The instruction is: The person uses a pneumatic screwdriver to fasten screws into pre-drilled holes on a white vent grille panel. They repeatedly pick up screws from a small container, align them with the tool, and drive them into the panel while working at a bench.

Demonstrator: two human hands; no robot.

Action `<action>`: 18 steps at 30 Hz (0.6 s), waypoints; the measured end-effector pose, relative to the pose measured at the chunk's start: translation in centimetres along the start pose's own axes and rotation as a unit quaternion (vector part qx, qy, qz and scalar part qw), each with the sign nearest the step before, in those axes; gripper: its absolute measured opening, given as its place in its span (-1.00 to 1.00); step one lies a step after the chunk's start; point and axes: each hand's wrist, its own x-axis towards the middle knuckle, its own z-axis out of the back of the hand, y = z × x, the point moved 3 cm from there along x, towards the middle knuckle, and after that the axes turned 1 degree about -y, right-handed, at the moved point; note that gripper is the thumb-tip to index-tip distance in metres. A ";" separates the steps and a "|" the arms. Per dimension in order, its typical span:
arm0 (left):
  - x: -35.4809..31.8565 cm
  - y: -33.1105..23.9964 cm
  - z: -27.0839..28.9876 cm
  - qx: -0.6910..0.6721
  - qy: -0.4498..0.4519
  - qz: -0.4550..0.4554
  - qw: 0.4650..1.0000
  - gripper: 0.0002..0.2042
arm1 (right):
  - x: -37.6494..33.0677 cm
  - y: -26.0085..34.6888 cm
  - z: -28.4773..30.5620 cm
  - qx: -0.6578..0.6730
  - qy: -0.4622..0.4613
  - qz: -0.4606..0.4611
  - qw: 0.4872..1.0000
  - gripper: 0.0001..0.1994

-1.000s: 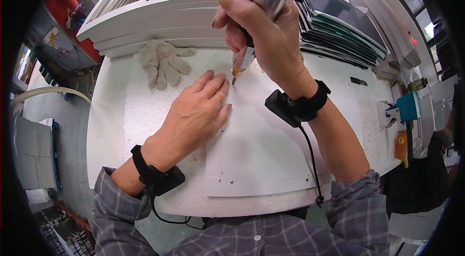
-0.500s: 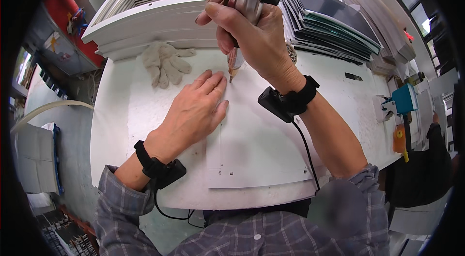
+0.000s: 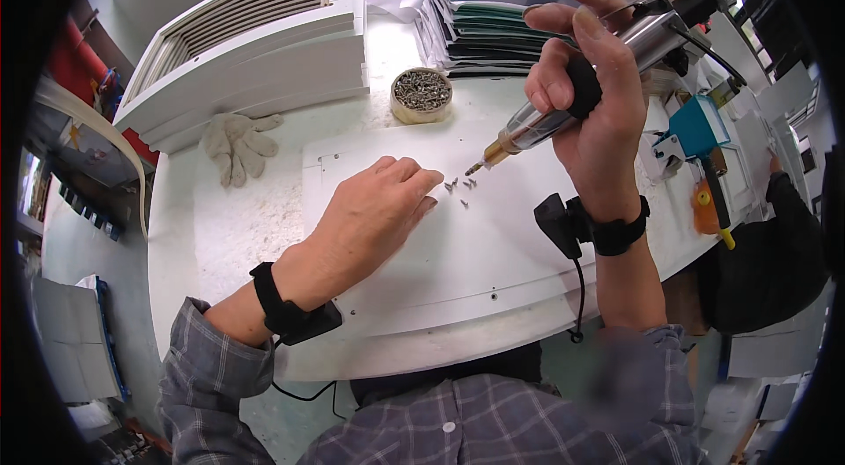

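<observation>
Apparently picking up screws [image 3: 452, 187], loose on the white panel [image 3: 422, 267] | my right hand [image 3: 606, 95] grips the screwdriver [image 3: 537, 124] | my left hand [image 3: 365, 212] bunched beside them, can't tell if pinching one | next likely needs fine fingertips

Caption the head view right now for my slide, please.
Right hand holds a silver driver, tip beside loose screws on a white panel, left hand near them, round screw-filled tub beyond.

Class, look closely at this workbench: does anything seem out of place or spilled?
A few screws lie loose on the white panel, outside the round tub full of them, so they look slightly out of place.
</observation>
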 end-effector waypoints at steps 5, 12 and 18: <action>1.3 0.1 -2.0 0.026 -0.001 0.006 1.000 -0.86 | -1.4 0.2 1.1 -0.002 -0.004 -0.006 1.000 -0.62; 1.9 -0.6 -3.3 0.071 0.011 0.018 0.997 -0.90 | -2.0 0.4 2.2 0.022 -0.016 -0.004 1.000 -0.62; 2.3 -0.5 -3.0 0.022 0.034 0.067 0.997 -0.91 | -2.2 0.5 2.2 0.082 -0.031 -0.008 0.996 -0.66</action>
